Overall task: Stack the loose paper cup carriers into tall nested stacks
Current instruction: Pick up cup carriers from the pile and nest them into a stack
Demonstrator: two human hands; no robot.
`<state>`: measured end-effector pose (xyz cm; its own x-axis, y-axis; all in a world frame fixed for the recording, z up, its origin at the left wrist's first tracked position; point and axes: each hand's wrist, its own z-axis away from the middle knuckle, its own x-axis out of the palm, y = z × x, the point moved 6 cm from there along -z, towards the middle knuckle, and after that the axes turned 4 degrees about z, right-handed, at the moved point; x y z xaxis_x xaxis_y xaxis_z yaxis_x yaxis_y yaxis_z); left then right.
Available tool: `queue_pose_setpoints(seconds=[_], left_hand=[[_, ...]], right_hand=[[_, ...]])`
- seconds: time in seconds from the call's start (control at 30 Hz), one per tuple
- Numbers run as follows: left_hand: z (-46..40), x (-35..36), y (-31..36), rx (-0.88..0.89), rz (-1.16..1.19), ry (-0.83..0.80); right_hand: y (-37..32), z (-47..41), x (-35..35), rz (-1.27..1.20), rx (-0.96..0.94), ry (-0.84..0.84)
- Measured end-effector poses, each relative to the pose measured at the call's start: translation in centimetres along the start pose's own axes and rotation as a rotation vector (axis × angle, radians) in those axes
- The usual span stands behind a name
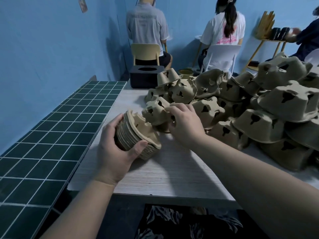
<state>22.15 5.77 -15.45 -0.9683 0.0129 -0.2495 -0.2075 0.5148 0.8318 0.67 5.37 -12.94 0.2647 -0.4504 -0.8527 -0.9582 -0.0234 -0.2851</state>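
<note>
- The left hand (113, 152) grips a nested stack of carriers (136, 135) that lies tilted on its side on the pale wood-grain table (172, 171). The fingers curl over the far side of its ribbed edges and the thumb presses across the near side, so the stack sits wholly between thumb and fingers.
- The right hand (185, 122) reaches to a single loose carrier (156, 113) just beyond the stack. Its fingers are bent over that carrier's right side and top; the fingertips are partly hidden behind the pulp, yet they plainly hold it.
- That loose carrier is tipped, with its open cup side turned toward the stack, and sits just beside the stack's top edge — whether the two touch I cannot tell.
- Past the right hand's knuckles and off to their right spreads a big heap of carriers (259, 107), upside down, jumbled and overlapping, all the way to the table's right edge.
- Beyond the left fingers, a strip of dark green tiles (57, 128) runs along the table's left side against the blue wall (51, 49).
- Far beyond both hands stands a black box (145, 77) with a round hole in its top, at the table's far end.
- Behind it two people sit on chairs with their backs turned — one in a grey shirt (146, 26), one in a white shirt (224, 30).
</note>
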Motion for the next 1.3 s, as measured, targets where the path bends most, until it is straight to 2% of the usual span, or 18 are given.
queue_pose_setpoints(seconds=[0.47, 0.63, 0.73, 0.83, 1.03, 1.2, 1.3], left_hand=[[0.0, -0.1, 0.1, 0.010, 0.007, 0.002], [0.1, 0.0, 0.2, 0.024, 0.030, 0.013], [0.1, 0.1, 0.3, 0.036, 0.035, 0.011], [0.2, 0.2, 0.5, 0.036, 0.031, -0.001], [0.5, 0.4, 1.0, 0.070, 0.010, -0.054], [0.5, 0.5, 1.0, 0.074, -0.007, -0.058], [0.5, 0.5, 1.0, 0.072, -0.011, -0.063]], right_hand=[[1.3, 0.7, -2.2, -0.097, -0.054, 0.286], [1.9, 1.3, -5.1, -0.273, 0.065, 0.358], [2.6, 1.7, -6.5, -0.482, 0.176, 0.372], [2.4, 2.2, -8.4, -0.591, 0.169, 0.410], [1.5, 2.5, -9.0, -0.692, 0.143, 0.267], [1.1, 3.2, -6.7, -0.591, 0.223, 0.207], [0.4, 4.0, -5.5, -0.526, 0.182, 0.121]])
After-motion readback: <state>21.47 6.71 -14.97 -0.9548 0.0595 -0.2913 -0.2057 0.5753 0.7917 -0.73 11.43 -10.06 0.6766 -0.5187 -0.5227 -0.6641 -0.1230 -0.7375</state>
